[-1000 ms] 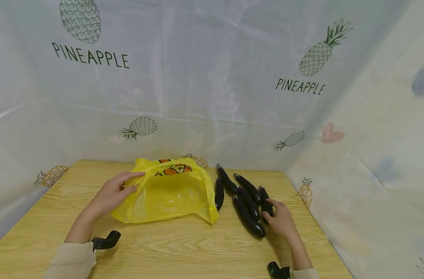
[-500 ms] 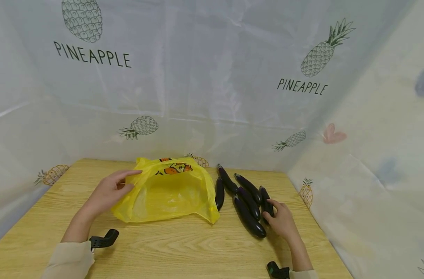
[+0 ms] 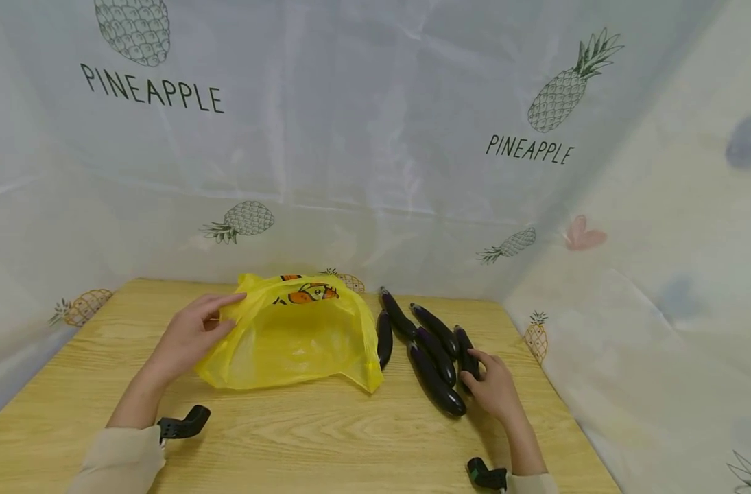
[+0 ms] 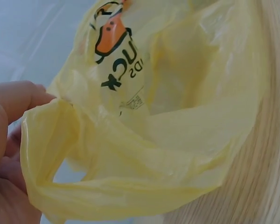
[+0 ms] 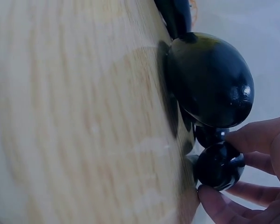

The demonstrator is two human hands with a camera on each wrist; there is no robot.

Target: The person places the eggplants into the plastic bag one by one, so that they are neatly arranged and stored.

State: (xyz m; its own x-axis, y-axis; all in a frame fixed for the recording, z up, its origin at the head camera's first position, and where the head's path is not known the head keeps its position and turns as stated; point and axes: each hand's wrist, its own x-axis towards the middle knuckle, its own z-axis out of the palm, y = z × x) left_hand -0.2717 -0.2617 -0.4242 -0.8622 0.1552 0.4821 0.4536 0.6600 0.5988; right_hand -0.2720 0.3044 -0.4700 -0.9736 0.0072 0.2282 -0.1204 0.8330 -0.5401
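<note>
A yellow plastic bag [image 3: 289, 343] with an orange cartoon print lies on the table, its mouth spread toward me. My left hand [image 3: 190, 334] pinches the bag's left edge; in the left wrist view, part of that hand [image 4: 9, 154] is hidden behind the thin plastic. To the right of the bag lie several dark, glossy eggplants. My right hand [image 3: 495, 384] grips the rightmost eggplant [image 3: 466, 350] by its near end, thumb on one side and fingers on the other. In the right wrist view, this eggplant [image 5: 220, 165] sits beside a larger-looking eggplant [image 5: 210, 79].
The wooden table [image 3: 326, 439] ends at a pale curtain [image 3: 363, 137] printed with pineapples, which also rises on both sides. One eggplant [image 3: 384, 339] lies right beside the bag. Long eggplants [image 3: 435, 381] lie close together left of my right hand.
My left hand has shifted slightly left at the bag's edge. The head view has moved a little. My right hand stays on the same eggplant.
</note>
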